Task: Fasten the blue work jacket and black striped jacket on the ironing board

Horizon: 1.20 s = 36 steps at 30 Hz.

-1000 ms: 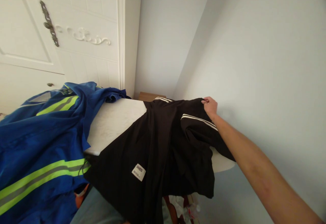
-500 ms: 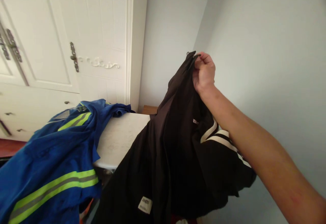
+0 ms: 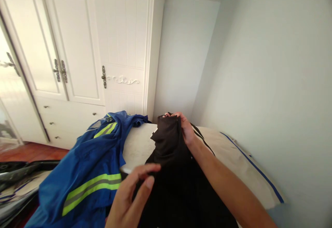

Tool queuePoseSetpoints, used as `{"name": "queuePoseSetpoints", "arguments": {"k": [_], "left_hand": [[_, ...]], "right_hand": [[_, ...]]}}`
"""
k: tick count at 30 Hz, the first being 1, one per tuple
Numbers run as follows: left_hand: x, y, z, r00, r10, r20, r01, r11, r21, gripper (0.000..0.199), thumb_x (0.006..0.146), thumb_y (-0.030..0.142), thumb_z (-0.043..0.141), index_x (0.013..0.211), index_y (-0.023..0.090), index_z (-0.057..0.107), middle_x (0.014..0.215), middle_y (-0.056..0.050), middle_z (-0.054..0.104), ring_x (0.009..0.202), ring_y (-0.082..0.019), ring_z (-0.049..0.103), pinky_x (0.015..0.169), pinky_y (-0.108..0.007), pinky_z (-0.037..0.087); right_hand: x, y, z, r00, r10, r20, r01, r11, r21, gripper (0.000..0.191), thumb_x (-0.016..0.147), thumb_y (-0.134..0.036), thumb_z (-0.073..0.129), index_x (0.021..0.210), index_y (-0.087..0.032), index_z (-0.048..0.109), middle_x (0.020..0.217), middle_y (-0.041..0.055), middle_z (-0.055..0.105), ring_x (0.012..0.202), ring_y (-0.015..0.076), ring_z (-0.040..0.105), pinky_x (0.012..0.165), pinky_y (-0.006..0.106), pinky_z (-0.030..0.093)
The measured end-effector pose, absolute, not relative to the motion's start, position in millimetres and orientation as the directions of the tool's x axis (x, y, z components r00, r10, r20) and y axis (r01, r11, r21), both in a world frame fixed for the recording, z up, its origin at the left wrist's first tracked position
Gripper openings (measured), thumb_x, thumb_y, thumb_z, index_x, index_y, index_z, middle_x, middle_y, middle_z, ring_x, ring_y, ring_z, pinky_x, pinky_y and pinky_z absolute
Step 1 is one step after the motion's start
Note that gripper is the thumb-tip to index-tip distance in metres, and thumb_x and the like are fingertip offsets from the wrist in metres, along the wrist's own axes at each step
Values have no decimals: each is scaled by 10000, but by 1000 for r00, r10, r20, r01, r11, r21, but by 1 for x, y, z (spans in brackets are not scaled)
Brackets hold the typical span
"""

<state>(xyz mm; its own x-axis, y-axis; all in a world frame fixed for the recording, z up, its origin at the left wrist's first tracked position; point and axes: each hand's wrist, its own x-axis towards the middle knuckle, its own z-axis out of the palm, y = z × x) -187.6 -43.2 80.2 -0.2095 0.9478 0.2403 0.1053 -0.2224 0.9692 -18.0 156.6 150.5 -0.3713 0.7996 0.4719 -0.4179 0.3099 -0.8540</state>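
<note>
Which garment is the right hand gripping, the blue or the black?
The black garment, its upper edge bunched in the right hand. The blue garment, banded in yellow-green and grey, lies draped to the left, outside that grip.

The right hand (image 3: 185, 127), arm (image 3: 223, 176) extended, grips with curled fingers; the left hand (image 3: 126, 200) (lower in view) holds thumb and forefinger apart.

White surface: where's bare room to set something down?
One bare patch shows on the white surface, between the blue garment at left and the black garment at right. Crowded: the near edge, by the left hand, and farther right, where the right hand holds the black garment.
</note>
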Motion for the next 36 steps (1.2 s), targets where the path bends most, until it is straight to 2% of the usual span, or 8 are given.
{"name": "queuePoseSetpoints", "arguments": {"k": [2, 5, 13, 17, 23, 27, 31, 36], "left_hand": [[-187, -15, 95, -295, 813, 503, 333, -406, 851, 460, 815, 499, 633, 1200, 248, 648, 1273, -98, 627, 1144, -263, 588, 1007, -409, 465], [-180, 20, 103, -138, 723, 677, 452, -562, 693, 584, 846, 407, 643, 1383, 253, 474, 1402, -101, 528, 1250, -239, 526, 1045, -404, 441], [-174, 45, 100, -275, 637, 720, 579, -488, 653, 248, 828, 374, 678, 974, 184, 615, 1052, -68, 620, 980, -194, 592, 822, -328, 506], [-175, 40, 100, -273, 618, 738, 612, -481, 629, 183, 849, 340, 652, 939, 184, 620, 1169, -90, 588, 1067, -206, 584, 912, -356, 495], [-174, 19, 114, -113, 569, 814, 676, -557, 483, 372, 871, 302, 616, 1224, 185, 591, 1344, -121, 547, 1245, -233, 526, 1061, -398, 436], [-172, 15, 121, -72, 498, 864, 736, -558, 383, 338, 835, 341, 683, 1137, 194, 642, 1136, -91, 651, 1104, -216, 587, 973, -368, 482], [-172, 20, 122, -154, 491, 858, 717, -541, 439, 115, 841, 309, 685, 835, 194, 677, 840, -23, 693, 865, -161, 629, 824, -302, 507], [-171, 24, 112, -323, 587, 742, 474, -579, 664, 74, 833, 254, 692, 810, 185, 678, 860, -7, 727, 828, -136, 672, 790, -257, 513]], "right_hand": [[-27, 137, 132, -408, 789, 459, -470, 250, -847, 524, 612, -473, 816, 867, -183, 463, 982, 32, 625, 1068, 190, 610, 882, 315, 532], [-36, 113, 120, -472, 741, 478, -510, 213, -833, 522, 621, -494, 826, 791, -164, 460, 854, 27, 579, 1038, 196, 617, 892, 320, 524], [-29, 91, 117, -282, 798, 532, -263, 469, -843, 381, 851, -507, 646, 1054, -194, 571, 1193, 68, 583, 1162, 157, 558, 1086, 313, 436], [-21, 74, 112, -236, 811, 535, -67, 536, -842, 418, 901, -531, 573, 1143, -190, 571, 1109, 65, 600, 1024, 130, 583, 914, 224, 494], [-25, 66, 112, -312, 822, 477, 96, 527, -844, 450, 899, -531, 574, 745, -108, 557, 741, 18, 510, 703, 66, 459, 657, 159, 393], [-29, 63, 112, -321, 769, 553, 68, 601, -796, 489, 935, -492, 528, 655, -100, 442, 692, 12, 424, 663, 53, 389, 625, 165, 339], [-32, 56, 107, -296, 756, 584, 58, 625, -779, 448, 962, -437, 497, 667, -103, 453, 699, 17, 427, 672, 55, 393, 630, 175, 331], [-37, 51, 105, -186, 781, 596, 27, 611, -791, 477, 952, -416, 504, 613, -97, 397, 646, 14, 385, 630, 49, 357, 594, 177, 305]]}}
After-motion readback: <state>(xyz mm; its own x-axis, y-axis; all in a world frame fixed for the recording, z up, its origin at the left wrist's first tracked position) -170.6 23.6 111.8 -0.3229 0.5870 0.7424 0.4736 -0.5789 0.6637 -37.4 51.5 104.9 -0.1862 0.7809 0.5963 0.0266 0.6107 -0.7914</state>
